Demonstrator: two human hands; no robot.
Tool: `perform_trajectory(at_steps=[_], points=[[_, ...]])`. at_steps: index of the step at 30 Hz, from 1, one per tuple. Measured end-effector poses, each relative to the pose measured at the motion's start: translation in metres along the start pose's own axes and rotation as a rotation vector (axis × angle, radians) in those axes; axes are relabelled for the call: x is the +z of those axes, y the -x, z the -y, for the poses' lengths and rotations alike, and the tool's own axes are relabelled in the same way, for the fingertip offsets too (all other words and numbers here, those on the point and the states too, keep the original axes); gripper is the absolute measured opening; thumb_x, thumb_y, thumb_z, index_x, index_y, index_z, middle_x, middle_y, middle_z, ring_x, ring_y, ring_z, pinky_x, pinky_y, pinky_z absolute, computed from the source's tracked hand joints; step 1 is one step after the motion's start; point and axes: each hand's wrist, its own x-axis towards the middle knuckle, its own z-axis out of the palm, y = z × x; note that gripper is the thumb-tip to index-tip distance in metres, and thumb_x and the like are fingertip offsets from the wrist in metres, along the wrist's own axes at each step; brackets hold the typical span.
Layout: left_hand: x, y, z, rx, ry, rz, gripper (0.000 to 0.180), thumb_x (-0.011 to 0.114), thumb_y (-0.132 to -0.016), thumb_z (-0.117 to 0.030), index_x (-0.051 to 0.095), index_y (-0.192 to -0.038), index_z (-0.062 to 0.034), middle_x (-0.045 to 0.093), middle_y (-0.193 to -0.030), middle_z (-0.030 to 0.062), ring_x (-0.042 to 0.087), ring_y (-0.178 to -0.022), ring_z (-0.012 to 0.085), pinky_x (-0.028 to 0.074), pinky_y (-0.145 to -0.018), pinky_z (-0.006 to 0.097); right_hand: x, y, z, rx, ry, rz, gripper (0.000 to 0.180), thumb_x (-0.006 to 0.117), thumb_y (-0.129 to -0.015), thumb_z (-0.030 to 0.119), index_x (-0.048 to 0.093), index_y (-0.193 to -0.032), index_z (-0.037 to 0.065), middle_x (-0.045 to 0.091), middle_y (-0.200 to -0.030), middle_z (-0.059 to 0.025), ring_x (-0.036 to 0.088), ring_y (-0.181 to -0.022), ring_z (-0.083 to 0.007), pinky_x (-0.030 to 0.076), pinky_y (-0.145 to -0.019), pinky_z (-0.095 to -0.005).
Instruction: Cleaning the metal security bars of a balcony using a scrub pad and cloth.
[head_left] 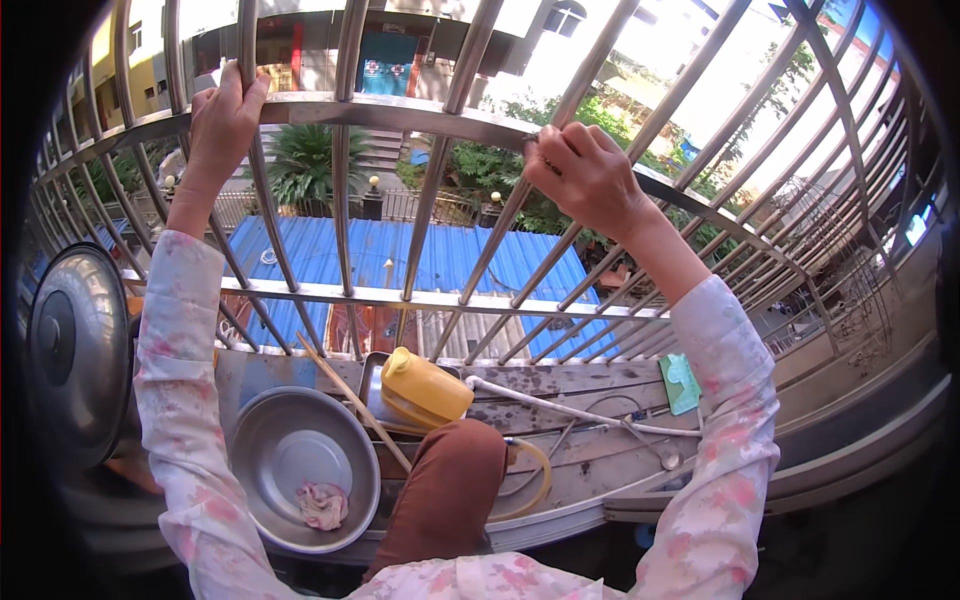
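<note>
A metal window grille (392, 116) of upright bars and flat crossrails spans the view before me. My left hand (222, 125) is raised to the upper crossrail, its fingers closed around an upright bar at the left. Farther right, my right hand (590, 180) is a closed fist against the same rail where a bar crosses it. Its fingertips are turned away, so whatever it may hold is hidden. Below my arms, a wide metal basin (262, 455) holds a crumpled pinkish cloth (323, 506). My bent knee (455, 470) in brown trousers rests at the ledge.
On the plank ledge (600, 390) lie a yellow plastic jug (425, 388) on a metal tray, a wooden stick (350, 398), a white pipe (570, 409), a hose (540, 460) and a green packet (681, 384). A large metal lid (78, 340) stands left. Blue roofing (400, 250) shows outside.
</note>
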Motion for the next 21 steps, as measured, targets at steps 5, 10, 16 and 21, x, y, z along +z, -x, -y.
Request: perform_trajectory(at_steps=[5, 10, 16, 21], points=[[0.005, 0.001, -0.024, 0.011, -0.018, -0.048, 0.03, 0.049, -0.098, -0.037, 0.056, -0.109, -0.011, 0.07, -0.093, 0.01, 0.056, -0.098, 0.0345, 0.035, -0.098, 0.042, -0.002, -0.009, -0.005, -0.055, -0.033, -0.014, 0.018, 0.07, -0.071, 0.012, 0.054, -0.078, 0.014, 0.056, -0.087, -0.0015, 0.056, -0.081, -0.0148, 0.05, -0.064, -0.0251], [0.008, 0.003, -0.027, -0.016, -0.02, -0.002, 0.03, 0.049, -0.097, -0.037, 0.056, -0.111, -0.0114, 0.069, -0.092, 0.0111, 0.056, -0.097, 0.0351, 0.037, -0.096, 0.043, 0.05, -0.119, 0.052, 0.023, -0.104, -0.227, 0.019, 0.067, -0.072, 0.015, 0.052, -0.082, 0.014, 0.053, -0.088, 0.0, 0.054, -0.086, -0.0148, 0.048, -0.065, -0.025], [0.002, 0.008, -0.024, -0.011, -0.008, -0.032, 0.028, 0.05, -0.097, -0.034, 0.058, -0.11, -0.0113, 0.068, -0.091, 0.0115, 0.055, -0.098, 0.0336, 0.038, -0.093, 0.043, 0.004, 0.002, 0.004, 0.02, -0.012, -0.029, 0.02, 0.072, -0.073, 0.01, 0.062, -0.09, 0.011, 0.061, -0.094, -0.0063, 0.057, -0.079, -0.0167, 0.05, -0.065, -0.0273], [-0.01, 0.007, -0.025, 0.031, -0.043, -0.029, 0.021, 0.049, -0.097, -0.029, 0.056, -0.105, -0.01, 0.07, -0.092, 0.0105, 0.06, -0.09, 0.0296, 0.035, -0.092, 0.039, -0.028, 0.056, -0.023, 0.004, 0.049, 0.095, 0.019, 0.07, -0.071, 0.011, 0.057, -0.085, 0.013, 0.06, -0.095, -0.007, 0.058, -0.083, -0.0169, 0.052, -0.067, -0.0276]])
